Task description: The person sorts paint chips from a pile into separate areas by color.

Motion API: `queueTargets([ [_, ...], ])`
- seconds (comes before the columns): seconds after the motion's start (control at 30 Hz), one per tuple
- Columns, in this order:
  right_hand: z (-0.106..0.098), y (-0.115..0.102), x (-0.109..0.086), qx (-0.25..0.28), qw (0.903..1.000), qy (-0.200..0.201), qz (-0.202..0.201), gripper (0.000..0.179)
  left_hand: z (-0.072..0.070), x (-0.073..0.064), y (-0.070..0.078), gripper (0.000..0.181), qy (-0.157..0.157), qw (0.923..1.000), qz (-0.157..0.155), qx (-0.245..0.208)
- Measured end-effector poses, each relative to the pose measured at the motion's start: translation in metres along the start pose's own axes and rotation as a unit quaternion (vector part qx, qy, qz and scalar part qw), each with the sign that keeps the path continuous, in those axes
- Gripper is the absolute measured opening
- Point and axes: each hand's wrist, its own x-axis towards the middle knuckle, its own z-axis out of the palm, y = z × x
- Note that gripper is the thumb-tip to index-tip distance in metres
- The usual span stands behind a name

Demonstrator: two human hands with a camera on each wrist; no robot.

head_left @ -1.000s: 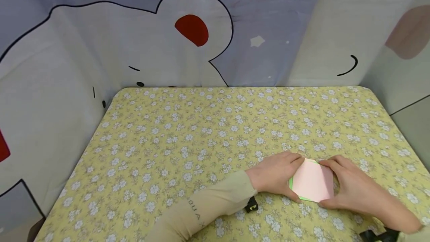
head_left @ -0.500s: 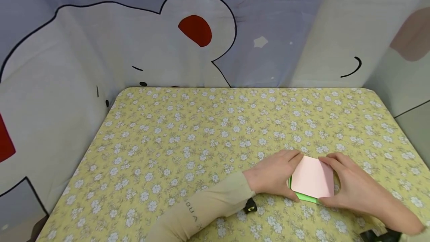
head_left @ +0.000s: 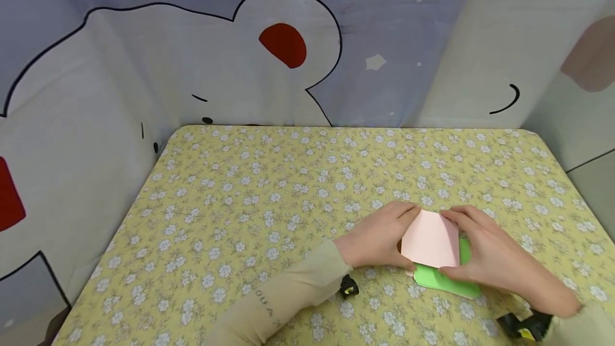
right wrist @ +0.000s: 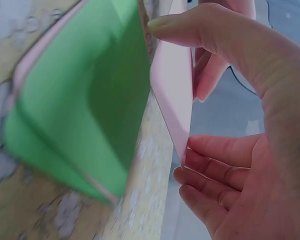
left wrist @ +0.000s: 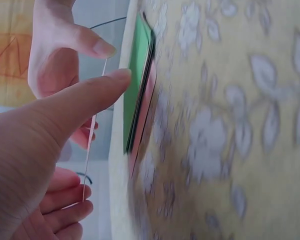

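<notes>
Between my two hands a pink card [head_left: 430, 239] with rounded corners is lifted off the pile. My left hand [head_left: 383, 235] pinches its left edges between thumb and fingers, and my right hand [head_left: 495, 255] grips the right side likewise. Below lies a small stack topped by a green card [head_left: 444, 281], a gap apart from the lifted one. Seen side-on in the left wrist view, the stack has a pink layer [left wrist: 146, 107] under the green. The right wrist view shows the green card [right wrist: 85, 95] large, with the pink card [right wrist: 174, 82] tilted beside it.
A yellow flowered cloth [head_left: 269, 186] covers the table. Behind it hangs a curtain [head_left: 384, 25] with cartoon bear shapes, which also runs along both sides. Dark wrist devices [head_left: 349, 286] sit at both of my cuffs.
The pink card has come up off the stack and shifted left and away from me, carried by both hands. More of the green card now shows beneath it. The head view has shifted slightly.
</notes>
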Motion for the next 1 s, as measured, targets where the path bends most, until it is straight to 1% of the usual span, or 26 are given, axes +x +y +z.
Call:
queueTargets([
  [0.13,0.002,-0.003,0.011,0.005,0.9998,0.002,-0.018,0.100,-0.005,-0.006,-0.009,0.113,0.014,0.9996,-0.007,-0.023],
  [0.27,0.003,-0.006,0.024,0.013,0.9992,0.004,-0.037,0.099,-0.012,-0.012,-0.018,0.115,0.015,0.9985,-0.025,-0.046],
  [0.37,0.004,-0.009,0.034,0.014,0.9991,0.000,-0.040,0.098,-0.016,-0.017,-0.025,0.116,0.021,0.9976,-0.037,-0.054],
  [0.5,0.005,-0.014,0.049,0.013,0.9991,-0.017,-0.035,0.099,-0.021,-0.024,-0.036,0.115,0.035,0.9961,-0.048,-0.066],
  [0.63,0.011,-0.019,0.066,0.013,0.9989,-0.023,-0.038,0.100,-0.027,-0.032,-0.048,0.113,0.042,0.9943,-0.065,-0.073],
  [0.8,0.020,-0.024,0.088,0.019,0.9983,-0.024,-0.051,0.101,-0.037,-0.043,-0.063,0.112,0.053,0.9916,-0.088,-0.079],
  [1.0,0.027,-0.034,0.112,0.033,0.9969,-0.041,-0.058,0.103,-0.048,-0.059,-0.085,0.111,0.060,0.9878,-0.111,-0.091],
])
